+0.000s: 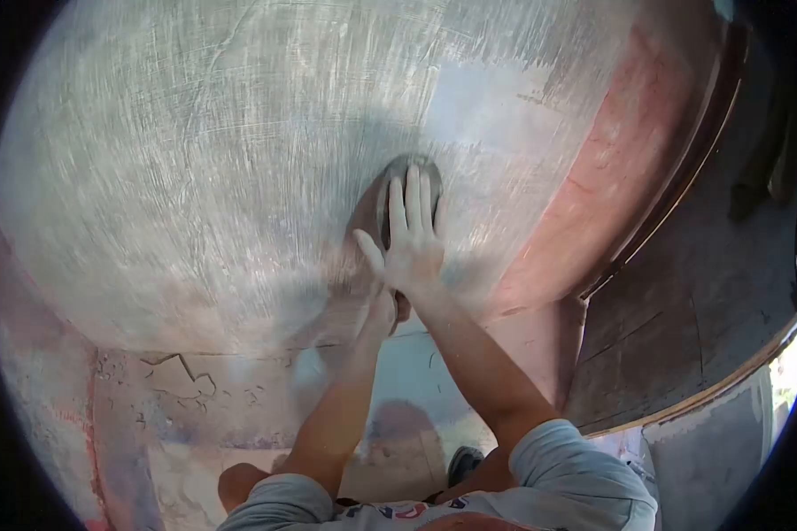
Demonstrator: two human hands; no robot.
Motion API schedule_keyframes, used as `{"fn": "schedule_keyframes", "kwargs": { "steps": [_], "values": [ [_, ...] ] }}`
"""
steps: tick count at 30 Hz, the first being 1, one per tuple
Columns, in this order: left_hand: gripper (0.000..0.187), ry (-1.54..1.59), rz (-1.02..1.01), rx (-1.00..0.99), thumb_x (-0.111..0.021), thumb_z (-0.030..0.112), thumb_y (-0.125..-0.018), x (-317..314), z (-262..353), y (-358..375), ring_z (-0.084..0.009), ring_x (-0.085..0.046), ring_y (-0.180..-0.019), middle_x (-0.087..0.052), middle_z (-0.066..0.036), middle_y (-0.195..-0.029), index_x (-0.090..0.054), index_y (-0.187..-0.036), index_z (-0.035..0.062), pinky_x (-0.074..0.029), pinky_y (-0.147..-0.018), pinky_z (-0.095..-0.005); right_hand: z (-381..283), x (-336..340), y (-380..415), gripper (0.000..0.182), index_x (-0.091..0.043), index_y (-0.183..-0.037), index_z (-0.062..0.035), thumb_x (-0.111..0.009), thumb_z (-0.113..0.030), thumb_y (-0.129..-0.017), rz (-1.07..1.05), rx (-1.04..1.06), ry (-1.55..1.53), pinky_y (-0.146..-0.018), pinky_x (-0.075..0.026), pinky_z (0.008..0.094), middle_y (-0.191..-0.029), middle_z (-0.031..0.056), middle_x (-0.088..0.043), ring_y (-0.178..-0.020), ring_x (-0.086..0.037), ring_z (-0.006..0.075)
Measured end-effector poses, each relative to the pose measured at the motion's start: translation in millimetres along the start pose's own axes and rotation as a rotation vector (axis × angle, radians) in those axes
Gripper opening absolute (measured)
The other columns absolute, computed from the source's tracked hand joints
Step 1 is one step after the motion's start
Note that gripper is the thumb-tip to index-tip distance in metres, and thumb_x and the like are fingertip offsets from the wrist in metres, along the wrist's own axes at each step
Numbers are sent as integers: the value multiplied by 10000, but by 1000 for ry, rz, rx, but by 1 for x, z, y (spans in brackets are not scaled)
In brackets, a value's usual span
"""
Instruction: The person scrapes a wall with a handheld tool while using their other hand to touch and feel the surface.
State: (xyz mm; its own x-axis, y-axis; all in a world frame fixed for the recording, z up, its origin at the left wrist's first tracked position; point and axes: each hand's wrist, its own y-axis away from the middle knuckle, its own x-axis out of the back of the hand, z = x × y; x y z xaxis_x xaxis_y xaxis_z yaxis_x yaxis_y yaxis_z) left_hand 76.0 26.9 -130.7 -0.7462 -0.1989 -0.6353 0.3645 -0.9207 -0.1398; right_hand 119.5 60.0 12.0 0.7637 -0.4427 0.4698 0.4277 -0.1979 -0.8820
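A dark, oval, flat-looking tool (432,177) rests against a large curved grey surface (266,142) covered in scratch marks. Its kind is not clear to me. My right hand (413,250) lies flat over the tool, fingers stretched out and thumb spread to the left. Just below, my left hand (382,310) closes around a reddish-brown lower end of the same tool, which looks like a handle. Part of that hand is hidden behind my right hand and wrist.
Smoother pale patch (491,104) and reddish band (598,168) mark the curved surface. A dark curved panel (673,301) stands at the right. Below are a stained, cracked lower surface (239,389) and my shoe (463,464). Daylight enters at the far right.
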Motion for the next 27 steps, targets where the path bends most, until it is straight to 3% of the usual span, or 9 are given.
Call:
{"fn": "schedule_keyframes", "kwargs": {
  "steps": [3, 6, 9, 16, 18, 20, 22, 26, 27],
  "values": [
    [468, 11, 14, 94, -469, 518, -1115, 20, -54, -30, -102, -310, -359, -404, 39, -525, -609, -891, 132, -198, -358, -309, 5, 5, -10, 917, -474, -1553, 57, -752, -515, -892, 7, 2, -22, -1254, -214, 647, -1647, 315, -388, -1546, -363, 465],
    [534, 20, -225, -111, -489, 529, -1106, -29, 29, -33, -117, -310, -363, -405, 25, -522, -535, -741, 142, -213, -357, -321, 12, 21, -63, 896, -501, -1536, 49, -789, -477, -871, 110, 19, -29, -1246, -242, 638, -1634, 300, -421, -1537, -382, 458],
    [538, -158, -1, 122, -480, 569, -1093, -52, 62, -57, -104, -308, -392, -401, 38, -549, -518, -747, 159, -229, -366, -320, 15, 30, -92, 888, -501, -1536, 46, -806, -444, -862, 151, 24, 7, -1239, -264, 631, -1633, 299, -424, -1528, -394, 467],
    [476, -55, 286, 182, -470, 474, -1120, -56, 61, 12, -83, -306, -399, -417, 47, -560, -539, -776, 153, -211, -376, -314, 6, 11, -21, 881, -511, -1532, 40, -790, -457, -860, 71, 10, -14, -1241, -266, 623, -1638, 286, -426, -1533, -404, 427],
    [424, 91, -50, 168, -459, 404, -1135, -19, 0, -1, -69, -312, -406, -429, 50, -566, -560, -809, 152, -200, -379, -308, 6, 13, -7, 852, -536, -1510, 43, -790, -446, -861, 27, 5, -34, -1249, -260, 617, -1625, 284, -447, -1522, -423, 422],
    [405, 128, -15, 209, -457, 376, -1141, -32, -1, -11, -69, -308, -397, -445, 47, -569, -576, -832, 141, -200, -376, -305, 15, 18, -24, 857, -538, -1502, 49, -809, -440, -852, 58, 29, -19, -1247, -277, 607, -1618, 278, -459, -1518, -428, 429],
    [419, 137, 386, 20, -471, 393, -1134, -98, 63, -16, -76, -308, -389, -437, 45, -565, -564, -818, 133, -202, -372, -316, 18, 29, -63, 854, -548, -1493, 38, -826, -443, -844, 156, 43, -37, -1242, -304, 598, -1592, 263, -496, -1499, -453, 426],
    [477, 34, -104, 119, -468, 471, -1120, -89, 109, -29, -110, -330, -391, -422, 15, -549, -551, -814, 116, -209, -371, -341, 22, 44, -113, 824, -555, -1502, 1, -802, -450, -859, 215, 26, -25, -1228, -325, 601, -1579, 261, -508, -1485, -473, 406],
    [495, -25, -18, 112, -443, 480, -1125, -95, 109, -26, -118, -320, -380, -400, 17, -532, -551, -811, 113, -197, -372, -341, 23, 44, -110, 830, -544, -1512, 3, -794, -448, -863, 198, 31, -20, -1229, -325, 599, -1591, 261, -495, -1489, -469, 405]
  ]
}}
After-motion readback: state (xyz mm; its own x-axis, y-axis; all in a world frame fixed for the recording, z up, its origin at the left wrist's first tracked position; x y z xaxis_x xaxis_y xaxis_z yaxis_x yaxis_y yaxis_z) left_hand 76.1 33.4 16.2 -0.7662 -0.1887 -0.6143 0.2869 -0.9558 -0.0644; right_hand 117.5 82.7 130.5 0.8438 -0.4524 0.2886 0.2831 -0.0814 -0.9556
